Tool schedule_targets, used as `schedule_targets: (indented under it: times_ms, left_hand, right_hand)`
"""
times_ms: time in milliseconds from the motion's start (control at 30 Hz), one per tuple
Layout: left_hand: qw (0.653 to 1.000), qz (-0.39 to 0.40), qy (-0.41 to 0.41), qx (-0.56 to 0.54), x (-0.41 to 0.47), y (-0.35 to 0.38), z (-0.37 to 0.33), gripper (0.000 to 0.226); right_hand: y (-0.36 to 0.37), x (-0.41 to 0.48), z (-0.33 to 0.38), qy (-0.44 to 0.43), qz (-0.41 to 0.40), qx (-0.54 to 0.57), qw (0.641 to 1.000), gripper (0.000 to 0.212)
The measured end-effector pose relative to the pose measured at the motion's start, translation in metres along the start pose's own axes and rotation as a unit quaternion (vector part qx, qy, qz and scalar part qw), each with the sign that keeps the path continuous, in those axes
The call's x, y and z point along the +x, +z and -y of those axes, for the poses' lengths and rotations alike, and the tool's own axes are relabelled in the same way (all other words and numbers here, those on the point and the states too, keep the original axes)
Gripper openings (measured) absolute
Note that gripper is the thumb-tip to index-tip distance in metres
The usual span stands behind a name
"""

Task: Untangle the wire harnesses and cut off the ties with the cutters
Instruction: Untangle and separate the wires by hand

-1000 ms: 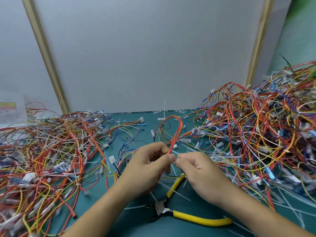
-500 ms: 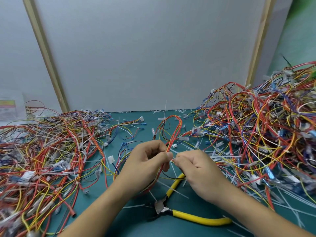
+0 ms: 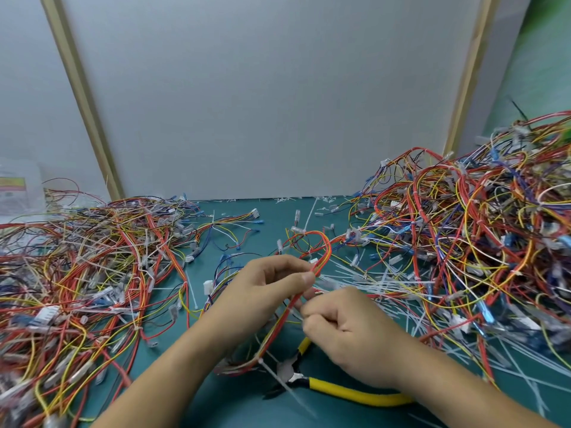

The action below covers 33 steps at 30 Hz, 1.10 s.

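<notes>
Step in hand: untangling one harness (image 3: pixel 321 251); cutting has not begun.

Left hand (image 3: pixel 265 291): thumb and forefinger are closed narrow on the red-and-orange bundle and hold it off the tabletop (image 3: pixel 234 400). Beyond these fingers the harness rises in a loop. Below them it runs down between both hands to a white tie near the cutter head.

Right hand (image 3: pixel 355 335): fingers are curled tight, with the tips pinched on the same harness just below the left fingers. Whether they hold a wire or a tie tail cannot be told.

Cutters (image 3: pixel 349 391): they lie untouched on the tabletop, just beneath the right hand. The yellow handles run right of the fingers and the head lies near the harness's lower end.

Surroundings: a tangled pile (image 3: pixel 92 267) lies well left of the fingers and a taller heap (image 3: pixel 479 242) well right. Loose white ties (image 3: pixel 380 285) are strewn just right of them.

Judgement: the task is far from complete. The next move calls for the right fingers to let go and take up the cutters. Meanwhile the left must keep the bundle taut, with a tie exposed clear of the wires. Risk: nicking insulation if the tie sits tight.
</notes>
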<state>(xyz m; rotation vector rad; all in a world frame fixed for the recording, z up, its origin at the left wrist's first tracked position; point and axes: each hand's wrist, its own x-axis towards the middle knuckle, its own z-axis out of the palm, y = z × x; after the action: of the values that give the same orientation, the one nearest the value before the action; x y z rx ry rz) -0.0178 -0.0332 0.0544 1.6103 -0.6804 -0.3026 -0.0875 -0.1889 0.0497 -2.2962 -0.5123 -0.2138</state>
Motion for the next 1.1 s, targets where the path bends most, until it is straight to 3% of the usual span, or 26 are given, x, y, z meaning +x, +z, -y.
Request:
schedule_targets:
  times_ms: [133, 233, 333, 500, 633, 767, 833, 900, 1000, 1100]
  left_hand:
    - [0.999, -0.007, 0.027, -0.026, -0.002, -0.001, -0.003, 0.022]
    - [0.995, -0.049, 0.085, -0.032, -0.003, -0.004, -0.008, 0.021]
    - [0.985, -0.062, 0.146, 0.060, -0.006, -0.005, -0.011, 0.020]
    - [0.942, -0.019, 0.208, 0.264, -0.009, -0.001, -0.007, 0.023]
    - [0.937, -0.041, 0.197, 0.287, -0.008, -0.003, -0.006, 0.027]
    - [0.933, -0.123, 0.175, 0.290, -0.006, -0.005, -0.005, 0.032]
    - [0.928, -0.128, 0.169, 0.307, -0.006, -0.006, -0.004, 0.033]
    - [0.922, -0.104, 0.167, 0.335, -0.007, -0.006, -0.006, 0.032]
    - [0.914, -0.039, 0.164, 0.369, -0.009, -0.005, -0.006, 0.027]
    - [0.948, -0.005, 0.125, 0.291, -0.010, 0.000, -0.006, 0.011]
  right_hand:
    - [0.003, 0.000, 0.000, 0.008, -0.002, -0.018, 1.000, 0.031]
    - [-0.003, 0.003, -0.002, 0.027, -0.130, 0.073, 0.988, 0.023]
    - [-0.016, 0.008, -0.003, 0.089, -0.262, 0.262, 0.925, 0.020]
    - [-0.021, 0.009, -0.007, 0.133, -0.230, 0.439, 0.858, 0.051]
    - [-0.023, 0.008, -0.010, 0.119, -0.259, 0.441, 0.851, 0.027]
    - [-0.024, 0.008, -0.008, 0.120, -0.200, 0.517, 0.824, 0.041]
    - [-0.024, 0.008, -0.006, 0.115, -0.186, 0.542, 0.812, 0.039]
    - [-0.023, 0.009, -0.005, 0.138, -0.214, 0.516, 0.818, 0.028]
    - [-0.021, 0.010, -0.007, 0.186, -0.262, 0.440, 0.838, 0.030]
    - [-0.018, 0.009, -0.005, 0.180, -0.230, 0.415, 0.862, 0.035]
